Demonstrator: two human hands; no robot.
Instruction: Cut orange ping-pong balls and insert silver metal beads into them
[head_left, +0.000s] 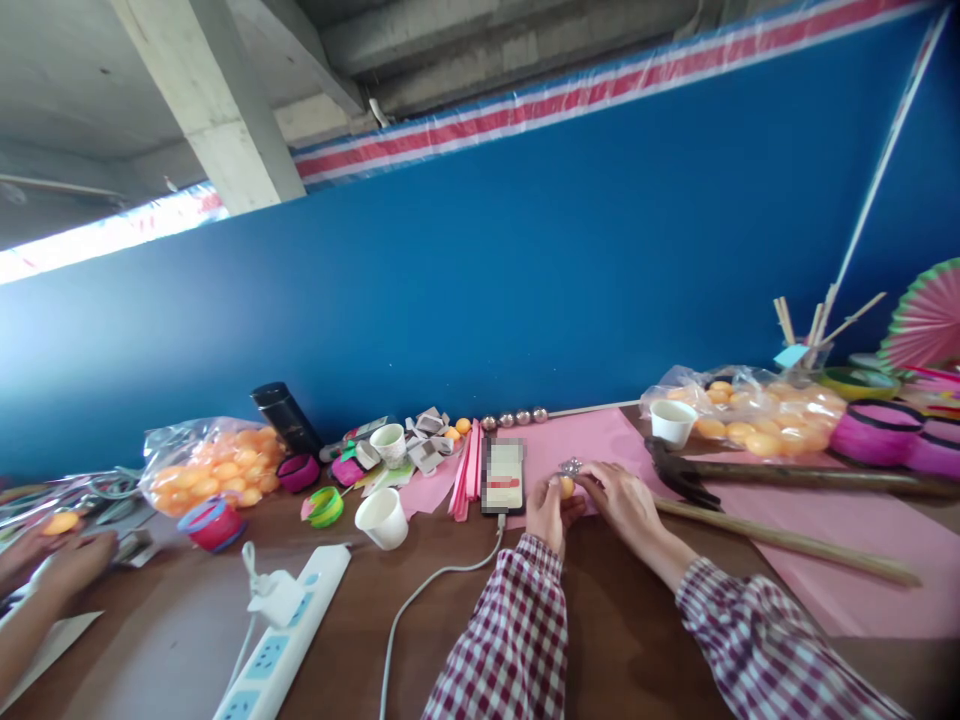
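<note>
My left hand (551, 508) has its fingers closed round a small orange ball (566, 487), just right of the phone (504, 476). Close beside it, my right hand (616, 500) pinches at a small silvery, flower-like piece (571, 466) above the ball. Both hands are over the pink paper (585, 437) near the back of the table. A white cable runs from the phone's lower end. Several shiny metal balls (523, 417) stand in a row behind the phone.
At right lie a hammer (795, 475), a wooden stick (795, 537) and a bag of orange balls (780, 410). White cups (382, 519), another bag of orange balls (214, 470), a black bottle (286, 418) and a power strip (289, 640) are left. Another person's hands (71, 565) work at far left.
</note>
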